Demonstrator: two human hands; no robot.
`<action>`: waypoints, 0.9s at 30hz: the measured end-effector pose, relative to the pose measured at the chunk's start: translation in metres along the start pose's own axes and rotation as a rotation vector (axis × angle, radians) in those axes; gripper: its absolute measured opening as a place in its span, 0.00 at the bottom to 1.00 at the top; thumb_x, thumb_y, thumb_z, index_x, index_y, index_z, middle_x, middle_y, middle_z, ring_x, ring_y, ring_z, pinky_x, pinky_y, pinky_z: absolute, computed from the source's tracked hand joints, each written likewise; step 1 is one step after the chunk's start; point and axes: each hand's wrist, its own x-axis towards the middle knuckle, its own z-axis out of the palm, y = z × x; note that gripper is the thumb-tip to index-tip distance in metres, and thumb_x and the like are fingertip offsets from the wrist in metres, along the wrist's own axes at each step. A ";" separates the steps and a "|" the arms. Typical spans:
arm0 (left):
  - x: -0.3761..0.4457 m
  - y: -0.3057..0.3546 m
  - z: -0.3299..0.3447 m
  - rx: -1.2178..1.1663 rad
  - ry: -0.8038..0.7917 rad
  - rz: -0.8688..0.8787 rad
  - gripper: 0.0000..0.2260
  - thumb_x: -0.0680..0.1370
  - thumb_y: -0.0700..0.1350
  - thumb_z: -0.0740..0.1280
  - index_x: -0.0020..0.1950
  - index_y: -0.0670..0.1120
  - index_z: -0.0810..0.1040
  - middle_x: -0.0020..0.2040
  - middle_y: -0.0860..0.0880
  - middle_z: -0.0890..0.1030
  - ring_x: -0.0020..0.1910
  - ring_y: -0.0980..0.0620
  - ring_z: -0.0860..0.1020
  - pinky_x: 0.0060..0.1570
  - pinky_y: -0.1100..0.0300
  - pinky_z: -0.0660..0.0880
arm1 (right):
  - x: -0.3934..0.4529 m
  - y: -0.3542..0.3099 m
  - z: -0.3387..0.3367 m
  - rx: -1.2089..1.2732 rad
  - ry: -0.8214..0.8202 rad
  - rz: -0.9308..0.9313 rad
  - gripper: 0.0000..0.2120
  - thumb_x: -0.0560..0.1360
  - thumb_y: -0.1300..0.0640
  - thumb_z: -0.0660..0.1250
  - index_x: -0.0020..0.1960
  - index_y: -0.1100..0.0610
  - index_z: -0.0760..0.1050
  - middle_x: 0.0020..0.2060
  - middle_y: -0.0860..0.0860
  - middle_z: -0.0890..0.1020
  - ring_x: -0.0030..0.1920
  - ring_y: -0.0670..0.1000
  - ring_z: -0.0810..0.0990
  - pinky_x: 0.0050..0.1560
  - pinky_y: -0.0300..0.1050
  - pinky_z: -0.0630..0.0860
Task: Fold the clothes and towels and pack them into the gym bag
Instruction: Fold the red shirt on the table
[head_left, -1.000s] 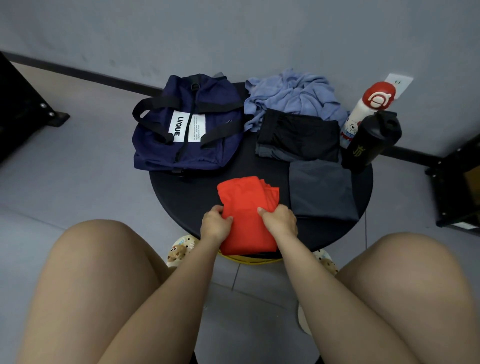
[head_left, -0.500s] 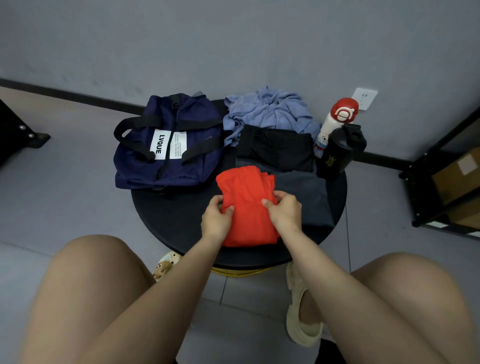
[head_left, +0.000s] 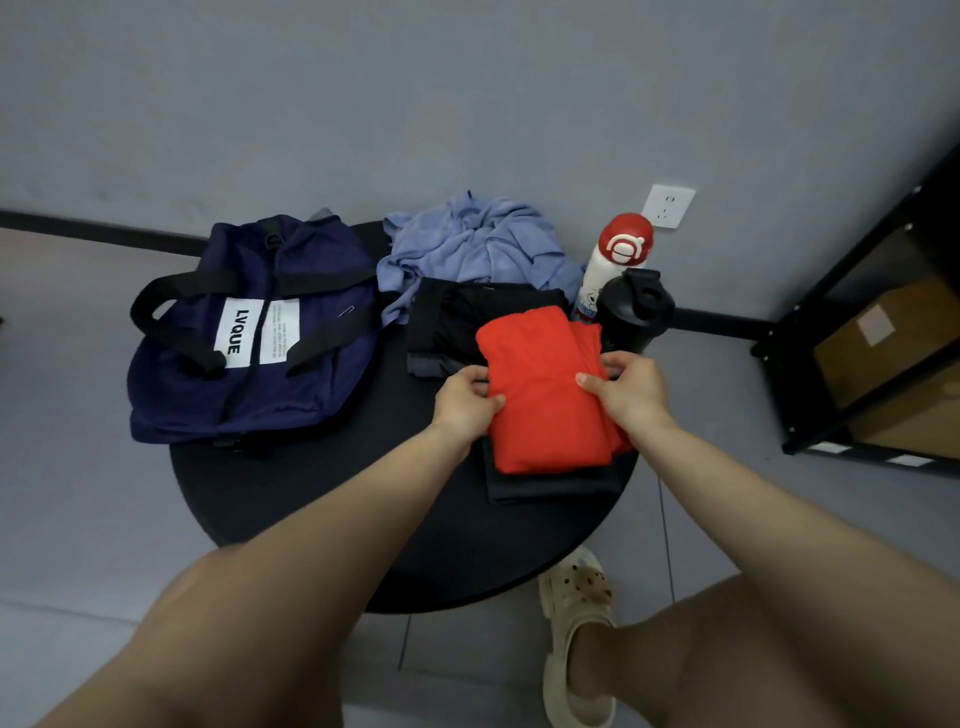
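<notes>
Now both hands, left (head_left: 464, 400) and right (head_left: 631, 389), pinch folded red garment (head_left: 540, 395) atop dark folded cloth (head_left: 550, 486).

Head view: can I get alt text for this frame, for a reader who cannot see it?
Both hands, left hand and right hand, grip a folded red garment over a dark folded garment on a round black table. A closed navy gym bag lies at the table's left, with a crumpled blue cloth, black clothing and two bottles behind.

Round black table (head_left: 322, 499) — navy gym bag (head_left: 249, 358), crumpled blue garment (head_left: 467, 249), folded dark clothes (head_left: 550, 486), two bottles (head_left: 631, 306).
</notes>
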 end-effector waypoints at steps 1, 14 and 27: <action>0.004 -0.005 0.005 0.010 0.007 -0.001 0.12 0.78 0.34 0.64 0.61 0.41 0.74 0.54 0.43 0.79 0.53 0.46 0.78 0.55 0.49 0.77 | 0.004 0.006 0.000 -0.008 -0.001 0.011 0.23 0.71 0.57 0.75 0.63 0.61 0.75 0.57 0.57 0.80 0.57 0.55 0.78 0.58 0.45 0.72; 0.020 -0.042 0.032 0.178 0.110 -0.035 0.22 0.75 0.40 0.70 0.66 0.46 0.67 0.57 0.46 0.75 0.59 0.46 0.74 0.58 0.54 0.73 | 0.009 0.043 0.007 -0.357 -0.116 -0.008 0.26 0.76 0.51 0.67 0.70 0.57 0.63 0.65 0.56 0.68 0.63 0.57 0.71 0.58 0.50 0.71; 0.031 -0.072 0.068 0.995 0.011 0.529 0.24 0.83 0.52 0.44 0.78 0.48 0.43 0.78 0.51 0.44 0.76 0.55 0.40 0.72 0.59 0.36 | 0.003 0.078 0.032 -0.637 -0.280 -0.365 0.25 0.83 0.48 0.42 0.78 0.49 0.39 0.77 0.45 0.43 0.76 0.45 0.40 0.75 0.45 0.43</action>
